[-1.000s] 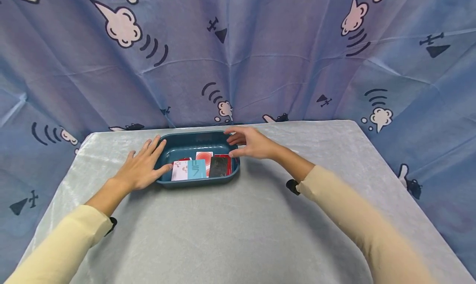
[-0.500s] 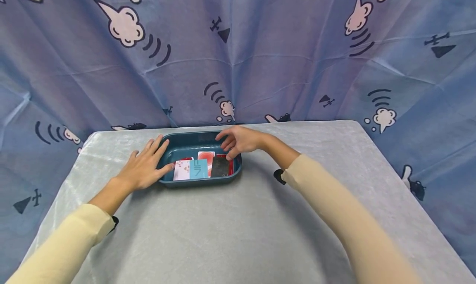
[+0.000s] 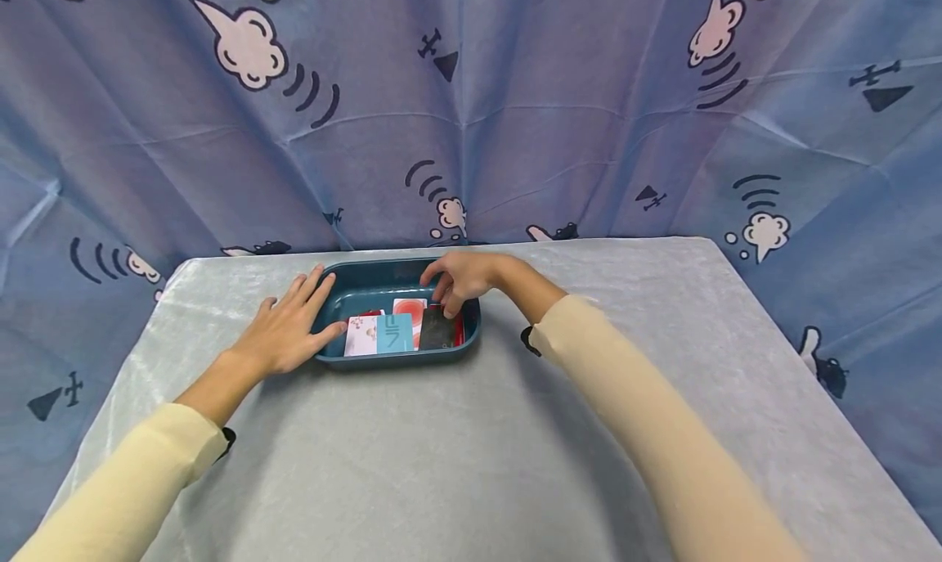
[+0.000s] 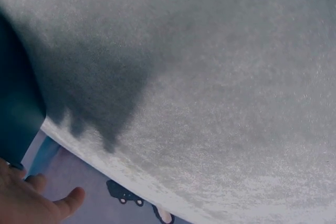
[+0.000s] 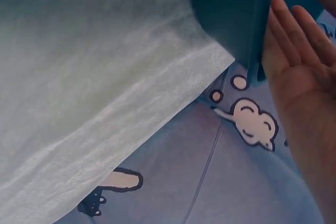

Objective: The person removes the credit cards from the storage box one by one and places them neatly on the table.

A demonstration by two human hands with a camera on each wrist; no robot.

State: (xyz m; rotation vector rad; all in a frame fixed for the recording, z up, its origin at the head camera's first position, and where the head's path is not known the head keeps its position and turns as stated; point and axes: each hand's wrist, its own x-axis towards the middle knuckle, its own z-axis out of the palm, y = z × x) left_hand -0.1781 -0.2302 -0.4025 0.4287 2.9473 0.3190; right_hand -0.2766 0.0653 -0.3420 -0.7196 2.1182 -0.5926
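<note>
- Blue-purple printed curtain [image 3: 530, 137] is hung behind a table [image 3: 471, 447] covered in pale grey cloth.
- Near the table's far edge, a dark teal tray [image 3: 371, 280] is set between two hands held apart.
- Left hand [image 3: 283, 329] is laid with fingers spread at the tray's left end.
- Right hand [image 3: 465, 281] is held over its right end, thumb and fingers parted and slightly bent; whether the black card [image 3: 436, 333] beneath is touched cannot be told.
- Beside it, blue "VIP" card [image 3: 395, 333] and red-patterned white card [image 3: 409, 308] are seen inside.
</note>
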